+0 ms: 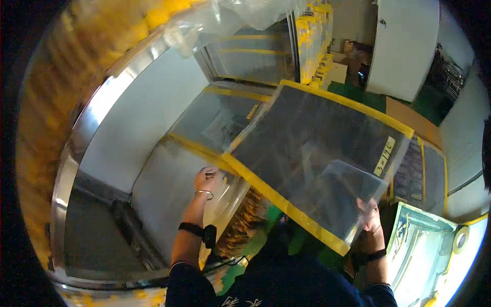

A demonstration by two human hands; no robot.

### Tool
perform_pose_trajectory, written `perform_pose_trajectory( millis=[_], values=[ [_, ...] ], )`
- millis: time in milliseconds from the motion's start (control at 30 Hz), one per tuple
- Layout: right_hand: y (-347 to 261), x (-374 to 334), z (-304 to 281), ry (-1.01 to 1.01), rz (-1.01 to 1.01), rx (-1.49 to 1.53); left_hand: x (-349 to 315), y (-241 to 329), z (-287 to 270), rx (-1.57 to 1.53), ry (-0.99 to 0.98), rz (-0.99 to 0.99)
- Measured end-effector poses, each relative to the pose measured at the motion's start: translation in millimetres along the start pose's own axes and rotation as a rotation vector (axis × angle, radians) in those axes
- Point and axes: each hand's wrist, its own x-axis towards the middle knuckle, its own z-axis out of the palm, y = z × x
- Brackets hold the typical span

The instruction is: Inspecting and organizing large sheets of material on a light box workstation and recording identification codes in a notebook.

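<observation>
A large dark mesh-like panel (307, 133) with yellow tape along its edges is held tilted in front of me. My right hand (369, 215) grips its lower right edge, by a strip of pale clear sheet (353, 176) lying over the dark face. My left hand (206, 180) is closed just below the panel's left corner, beside loose clear plastic film (230, 197). What its fingers hold, if anything, cannot be made out. Behind the panel, a similar yellow-taped grey panel (209, 120) lies inside a white-walled, metal-rimmed basin (138, 110).
More yellow-edged panels (312, 46) stand stacked at the back. Clear plastic wrap (215, 23) hangs over the basin's far rim. At right are a bright pale-framed tray (422, 240), a tape roll (461, 239) and another dark panel (409, 174). A white door (404, 48) stands beyond.
</observation>
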Motion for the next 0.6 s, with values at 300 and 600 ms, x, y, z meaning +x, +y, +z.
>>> perform_pose_trajectory(
  millis=[300,600],
  values=[
    [28.8,102.0,-47.5,-0.023,-0.085,-0.174,96.3,12.2,104.5,-0.582,-0.451,-0.329],
    [40.4,212.1,59.8,-0.241,0.333,0.186,168.3,-24.6,122.2,0.354,-0.360,-0.068]
  ],
)
